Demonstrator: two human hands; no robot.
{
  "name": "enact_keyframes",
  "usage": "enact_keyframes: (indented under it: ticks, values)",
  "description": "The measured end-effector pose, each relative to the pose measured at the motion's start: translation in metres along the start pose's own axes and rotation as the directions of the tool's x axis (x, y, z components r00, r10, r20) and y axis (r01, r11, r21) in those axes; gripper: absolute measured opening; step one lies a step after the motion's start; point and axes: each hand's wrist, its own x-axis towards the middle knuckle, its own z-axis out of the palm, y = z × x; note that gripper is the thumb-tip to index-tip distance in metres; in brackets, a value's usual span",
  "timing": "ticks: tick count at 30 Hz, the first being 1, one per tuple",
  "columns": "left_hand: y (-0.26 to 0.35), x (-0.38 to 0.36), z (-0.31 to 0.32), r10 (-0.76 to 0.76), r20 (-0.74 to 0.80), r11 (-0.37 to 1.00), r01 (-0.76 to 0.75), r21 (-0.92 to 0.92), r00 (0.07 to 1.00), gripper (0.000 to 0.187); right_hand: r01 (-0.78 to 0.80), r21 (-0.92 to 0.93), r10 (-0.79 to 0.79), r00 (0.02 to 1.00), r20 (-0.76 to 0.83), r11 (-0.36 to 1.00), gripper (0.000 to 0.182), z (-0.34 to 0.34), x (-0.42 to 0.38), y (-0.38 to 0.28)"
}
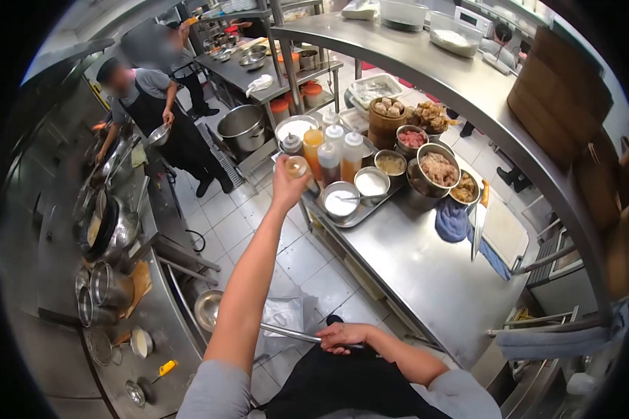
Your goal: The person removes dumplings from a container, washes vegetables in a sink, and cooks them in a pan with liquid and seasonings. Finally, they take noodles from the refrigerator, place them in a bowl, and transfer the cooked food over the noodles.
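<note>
My left hand [288, 186] reaches forward to the near left corner of a tray of seasonings, its fingers wrapped round a round-topped container [297, 166]. Most of that container is hidden by the hand. Close by stand several squeeze bottles, among them an orange one [312, 145] and a dark one [330, 162]. A steel bowl of white granules [341, 200] with a spoon sits to the right of the hand. Low before my apron, my right hand [341, 338] is closed on the handle of a ladle [286, 331]. The ladle's bowl [208, 309] lies beyond my left forearm.
On the steel counter [416, 269] are bowls of minced meat [438, 170], a blue cloth [452, 221], a knife [479, 223] and a cutting board [503, 216]. A shelf [426, 59] overhangs it. Stoves with a wok [98, 227] run along the left, where a co-worker [154, 105] stands.
</note>
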Motion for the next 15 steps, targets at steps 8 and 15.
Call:
enact_keyframes:
  ticks: [8, 15]
  values:
    - [-0.059, 0.036, 0.078, -0.128, 0.078, 0.965, 0.106, 0.241, 0.989, 0.071, -0.163, 0.14, 0.16, 0.987, 0.03, 0.977, 0.017, -0.023, 0.013, -0.019]
    - [0.09, -0.194, -0.047, 0.164, 0.1, 0.986, -0.163, -0.017, 0.981, 0.057, -0.197, -0.023, 0.197, 0.98, 0.004, 0.98, 0.042, 0.01, 0.082, -0.086]
